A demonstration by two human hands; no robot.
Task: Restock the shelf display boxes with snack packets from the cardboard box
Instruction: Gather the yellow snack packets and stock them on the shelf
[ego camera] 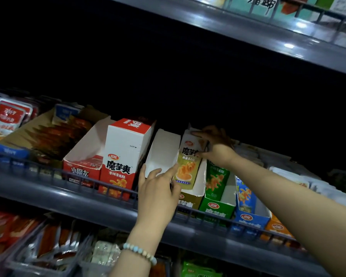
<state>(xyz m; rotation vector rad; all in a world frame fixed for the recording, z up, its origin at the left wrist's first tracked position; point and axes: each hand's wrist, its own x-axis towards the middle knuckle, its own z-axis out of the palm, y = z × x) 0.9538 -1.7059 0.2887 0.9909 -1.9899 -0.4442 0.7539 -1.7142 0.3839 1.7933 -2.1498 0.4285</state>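
Our right hand is up in the dark at the back, fingers curled over the top of the yellow carton and thumb pinching its side, so that hand carries it. Our left hand is flat and loose, holding nothing, with the index fingertip just at the carton's lower left edge as a guide. The carton stands tilted, its foot down inside the open box at the front of the shelf, squeezed between the empty box on the left and the green box on the right. To our eye this is the seating step. We want the right hand to steer the top back and down while the left presses the foot square. That way the carton slides in straight and doesn't snag the open box's ragged front wall. Easy does it: the empty box looks light and sits just beside our left fingers. A hard shove could skid it into the tall red box beyond. The cardboard box isn't in view, so we can't say how much stock is left.
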